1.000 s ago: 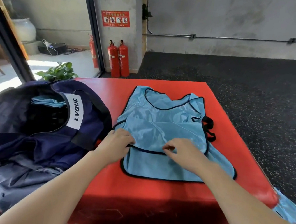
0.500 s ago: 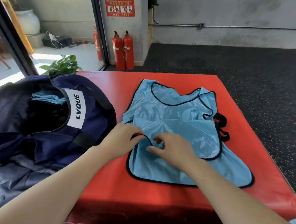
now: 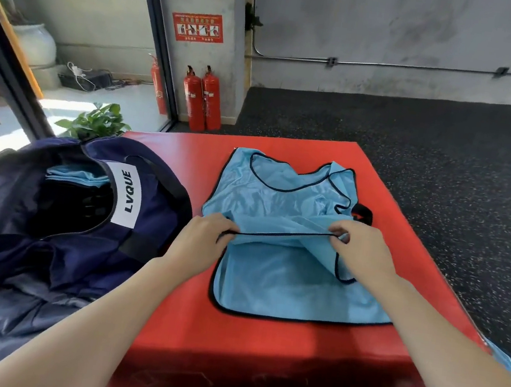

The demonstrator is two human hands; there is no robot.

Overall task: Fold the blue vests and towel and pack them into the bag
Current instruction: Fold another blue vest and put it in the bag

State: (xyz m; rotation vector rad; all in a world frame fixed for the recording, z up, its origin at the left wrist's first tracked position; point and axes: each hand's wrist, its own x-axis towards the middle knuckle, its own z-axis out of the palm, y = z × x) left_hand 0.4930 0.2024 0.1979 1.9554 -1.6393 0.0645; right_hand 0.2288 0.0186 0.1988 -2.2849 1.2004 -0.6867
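A light blue vest point(image 3: 282, 203) with black trim lies on the red box point(image 3: 167, 311), neck hole away from me. My left hand point(image 3: 206, 238) and my right hand point(image 3: 360, 249) each pinch the black hem of its upper layer, stretching it taut between them and lifting it off the lower layer. To the left stands the open navy bag point(image 3: 57, 232) with a white LVQUE label; folded light blue fabric point(image 3: 78, 175) shows inside it. Another piece of blue cloth point(image 3: 505, 359) hangs past the box's right front corner.
Two red fire extinguishers point(image 3: 201, 98) stand against the pillar beyond the box, a third by the glass door. A green plant point(image 3: 98, 122) sits behind the bag. Dark speckled floor point(image 3: 448, 153) surrounds the box on the right.
My hands came together on the hem, then spread apart along it and raised it, so the upper layer is now pulled taut. The view shifted slightly downward.
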